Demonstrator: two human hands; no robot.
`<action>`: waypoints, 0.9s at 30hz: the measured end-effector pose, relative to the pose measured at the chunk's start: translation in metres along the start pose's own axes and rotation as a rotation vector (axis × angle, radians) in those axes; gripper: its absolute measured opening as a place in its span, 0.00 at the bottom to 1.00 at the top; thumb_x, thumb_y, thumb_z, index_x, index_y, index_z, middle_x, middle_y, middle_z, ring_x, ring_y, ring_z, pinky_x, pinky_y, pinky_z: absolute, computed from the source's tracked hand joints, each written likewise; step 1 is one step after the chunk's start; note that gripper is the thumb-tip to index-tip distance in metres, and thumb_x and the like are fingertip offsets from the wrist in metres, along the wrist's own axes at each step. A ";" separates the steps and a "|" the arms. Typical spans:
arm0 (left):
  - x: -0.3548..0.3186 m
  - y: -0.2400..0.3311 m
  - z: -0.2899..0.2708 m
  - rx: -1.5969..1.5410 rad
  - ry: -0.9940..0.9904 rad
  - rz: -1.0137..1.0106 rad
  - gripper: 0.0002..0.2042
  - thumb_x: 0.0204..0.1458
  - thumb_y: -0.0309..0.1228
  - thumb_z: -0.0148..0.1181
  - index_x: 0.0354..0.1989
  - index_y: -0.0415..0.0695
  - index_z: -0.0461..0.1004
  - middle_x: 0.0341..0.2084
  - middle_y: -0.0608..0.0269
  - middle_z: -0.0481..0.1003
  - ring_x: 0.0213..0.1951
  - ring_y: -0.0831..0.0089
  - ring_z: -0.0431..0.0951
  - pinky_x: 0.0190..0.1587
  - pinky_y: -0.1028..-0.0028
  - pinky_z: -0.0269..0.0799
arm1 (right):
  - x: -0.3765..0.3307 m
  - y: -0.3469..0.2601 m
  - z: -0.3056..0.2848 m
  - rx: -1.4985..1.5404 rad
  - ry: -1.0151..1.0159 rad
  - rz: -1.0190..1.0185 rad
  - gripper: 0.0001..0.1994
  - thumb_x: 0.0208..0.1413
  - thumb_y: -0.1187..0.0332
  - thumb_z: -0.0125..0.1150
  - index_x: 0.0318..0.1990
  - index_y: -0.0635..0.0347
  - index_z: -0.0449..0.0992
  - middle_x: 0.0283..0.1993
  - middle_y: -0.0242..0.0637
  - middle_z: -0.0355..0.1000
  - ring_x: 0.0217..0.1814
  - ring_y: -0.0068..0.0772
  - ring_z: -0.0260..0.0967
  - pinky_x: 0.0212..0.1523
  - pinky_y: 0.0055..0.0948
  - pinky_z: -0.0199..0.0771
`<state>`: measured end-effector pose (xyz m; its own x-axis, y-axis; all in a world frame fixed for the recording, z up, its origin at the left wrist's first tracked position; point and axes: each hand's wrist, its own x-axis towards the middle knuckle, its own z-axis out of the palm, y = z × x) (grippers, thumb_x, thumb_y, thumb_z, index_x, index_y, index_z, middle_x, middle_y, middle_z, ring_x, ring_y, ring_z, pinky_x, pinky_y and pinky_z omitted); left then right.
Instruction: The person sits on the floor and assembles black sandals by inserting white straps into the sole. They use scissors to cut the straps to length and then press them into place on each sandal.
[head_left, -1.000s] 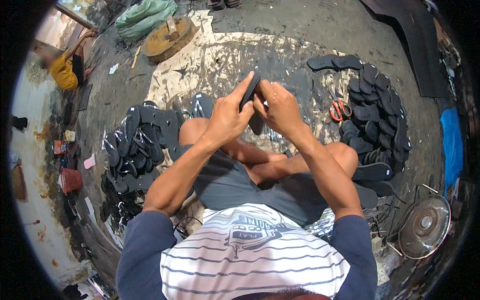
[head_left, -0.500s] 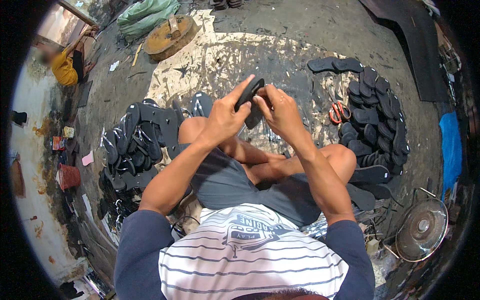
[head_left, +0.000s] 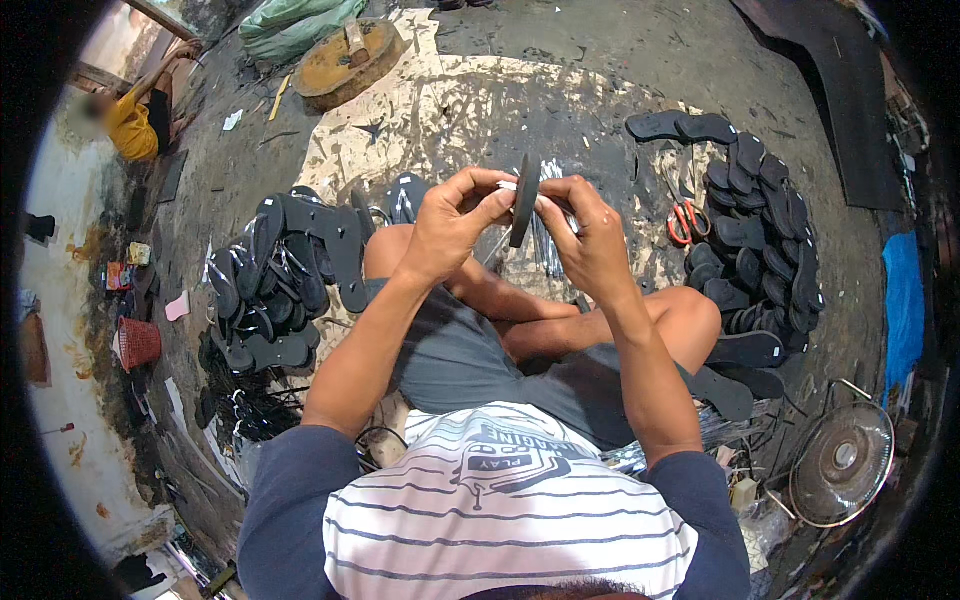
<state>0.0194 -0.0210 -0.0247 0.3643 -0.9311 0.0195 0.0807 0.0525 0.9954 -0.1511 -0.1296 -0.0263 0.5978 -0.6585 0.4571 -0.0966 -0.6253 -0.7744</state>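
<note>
Between my hands a black sandal sole (head_left: 523, 200) stands edge-on over my crossed legs. On its left face my left hand (head_left: 450, 225) has thumb and forefinger closed on a small white strap end (head_left: 508, 186). On the other side my right hand (head_left: 595, 240) is closed on a pale sandal strap, its fingertips close to the sole; part of the strap is hidden. Beneath and beyond the hands, several silver-white straps (head_left: 545, 250) lie on the floor sheet.
Sandals with straps (head_left: 270, 280) are heaped at my left. Bare black soles (head_left: 765, 215) stack in a curve at my right, beside orange-handled scissors (head_left: 687, 220). A fan (head_left: 843, 462) stands lower right. Further off are a round wooden block (head_left: 345, 75) and a person in yellow (head_left: 132, 125).
The sole has turned from tilted to edge-on. My left hand has shifted from gripping the sole to pinching the white strap end; my right hand has moved slightly right and nearer me.
</note>
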 end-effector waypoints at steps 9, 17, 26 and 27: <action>-0.041 -0.041 0.033 0.168 0.235 0.258 0.12 0.58 0.17 0.59 0.51 0.36 0.71 0.44 0.59 0.76 0.48 0.73 0.78 0.52 0.72 0.75 | -0.048 0.002 0.041 1.511 0.312 0.965 0.26 0.71 0.46 0.47 0.49 0.63 0.77 0.47 0.41 0.79 0.41 0.25 0.76 0.47 0.31 0.78; -0.025 0.013 0.034 0.758 -0.068 0.345 0.22 0.55 0.33 0.68 0.58 0.41 0.77 0.52 0.55 0.80 0.56 0.63 0.77 0.60 0.64 0.68 | -0.050 0.040 0.030 0.905 0.049 0.748 0.17 0.70 0.61 0.52 0.54 0.68 0.72 0.45 0.37 0.77 0.46 0.25 0.73 0.51 0.27 0.73; -0.028 0.003 0.028 0.572 -0.240 0.467 0.10 0.55 0.24 0.64 0.46 0.40 0.79 0.46 0.57 0.82 0.56 0.64 0.79 0.67 0.55 0.63 | -0.052 0.035 0.028 1.092 0.120 0.746 0.17 0.71 0.59 0.52 0.54 0.65 0.72 0.45 0.36 0.78 0.44 0.24 0.76 0.45 0.24 0.77; -0.029 0.000 0.028 0.477 -0.240 0.427 0.11 0.55 0.25 0.64 0.47 0.41 0.77 0.44 0.58 0.81 0.57 0.62 0.78 0.68 0.52 0.61 | -0.051 0.034 0.026 1.076 0.144 0.730 0.17 0.71 0.60 0.51 0.55 0.65 0.72 0.45 0.36 0.78 0.44 0.23 0.76 0.45 0.24 0.77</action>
<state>-0.0173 -0.0041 -0.0224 0.0530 -0.9214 0.3849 -0.4622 0.3190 0.8274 -0.1640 -0.1061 -0.0878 0.5820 -0.7817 -0.2240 0.3603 0.4949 -0.7908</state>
